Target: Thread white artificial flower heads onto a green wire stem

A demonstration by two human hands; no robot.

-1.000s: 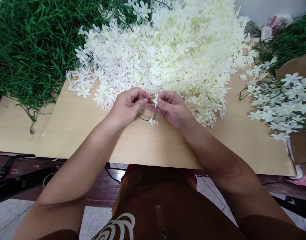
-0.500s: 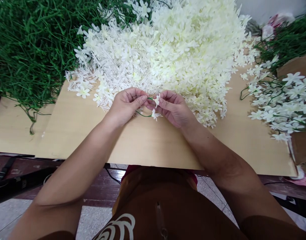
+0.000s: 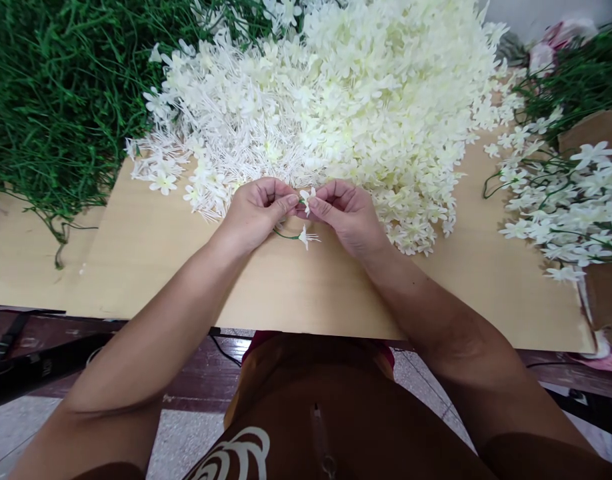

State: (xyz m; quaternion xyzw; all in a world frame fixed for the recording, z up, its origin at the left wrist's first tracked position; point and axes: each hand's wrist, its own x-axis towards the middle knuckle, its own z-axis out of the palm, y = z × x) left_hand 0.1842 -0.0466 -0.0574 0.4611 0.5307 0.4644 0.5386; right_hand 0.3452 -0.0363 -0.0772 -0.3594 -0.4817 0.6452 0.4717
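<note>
Head view: two bare hands met over a pale wooden tabletop (image 3: 151,260), working a flower sprig at the near edge of a flower heap.

Largest was the heap of loose cream-white plastic blossoms (image 3: 336,100) across the far middle of the board, with a mass of tangled green plastic stems (image 3: 51,100) to its left and a bundle of finished white flowers on green stems (image 3: 561,200) to its right. Just in front of the heap, the left hand (image 3: 253,213) had thumb and forefinger pinched together on a thin green wire stem (image 3: 285,234), from which one small white flower (image 3: 305,237) hung. The right hand (image 3: 349,217) touched the left, its fingertips clamped on a tiny white blossom (image 3: 306,198) at the stem's tip.
</note>
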